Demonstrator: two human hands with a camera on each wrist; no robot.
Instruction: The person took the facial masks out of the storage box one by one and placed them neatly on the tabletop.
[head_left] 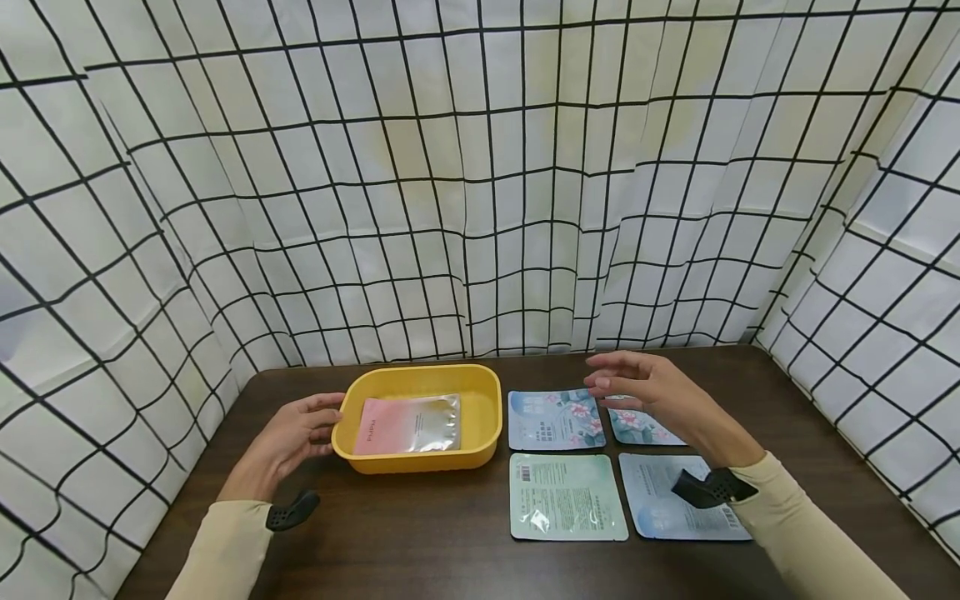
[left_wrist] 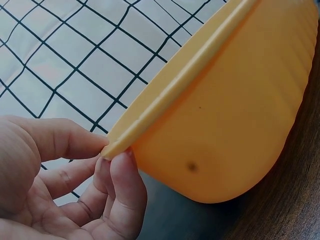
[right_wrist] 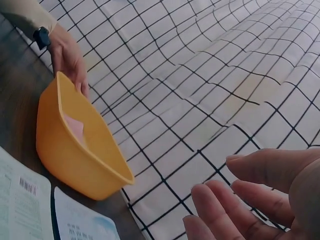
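Observation:
At the left end of a yellow plastic tub (head_left: 416, 464), my left hand (head_left: 288, 435) pinches the rim between thumb and fingers, as the left wrist view shows up close. Inside the tub lies a pink and silver sachet (head_left: 405, 425). My right hand (head_left: 663, 396) hovers, fingers apart and holding nothing, over the far right of the table. Beneath it is a blue floral sheet mask packet (head_left: 647, 428), partly hidden by the hand. A similar floral packet (head_left: 551, 421) lies to its left, between hand and tub.
Nearer me lie a pale green packet (head_left: 567, 497) with its printed back up and a light blue packet (head_left: 656, 492), partly covered by the right wrist's black band. The dark wooden table (head_left: 405, 533) is bordered by white cloth (head_left: 517, 200) with black grid lines.

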